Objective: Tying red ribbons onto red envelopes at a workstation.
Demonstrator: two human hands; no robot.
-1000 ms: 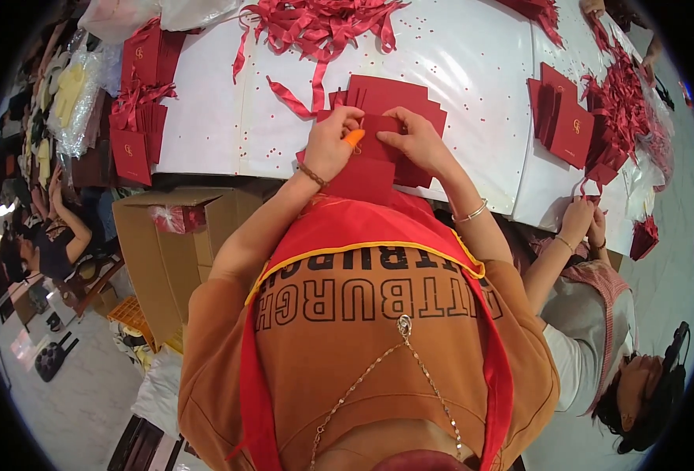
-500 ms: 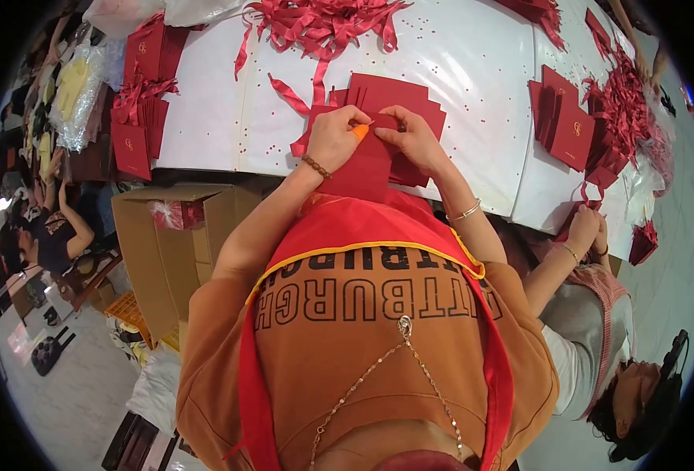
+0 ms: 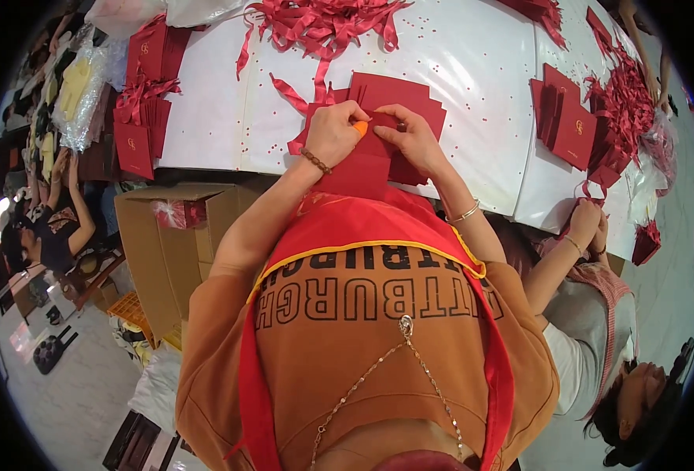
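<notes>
My left hand is closed in a pinch over a red card at the table's near edge. A small orange piece shows at its thumb; I cannot make out whether it is a tool or a finger cover. Close beside it, my right hand curls thumb and forefinger onto the same card, near its upper part. What lies exactly between the fingertips is too small to tell. More red cards lie fanned beneath and beyond both hands. A red ribbon trails out to their left.
A heap of red ribbons lies farther back on the white table, among scattered red dots. Stacks of red cards or bags stand left and right. A cardboard box sits below left. A co-worker's hands work at right.
My left hand has shifted slightly up, and less of the orange piece shows. My right hand stays nearly in place. At far left, another person's arms have moved.
</notes>
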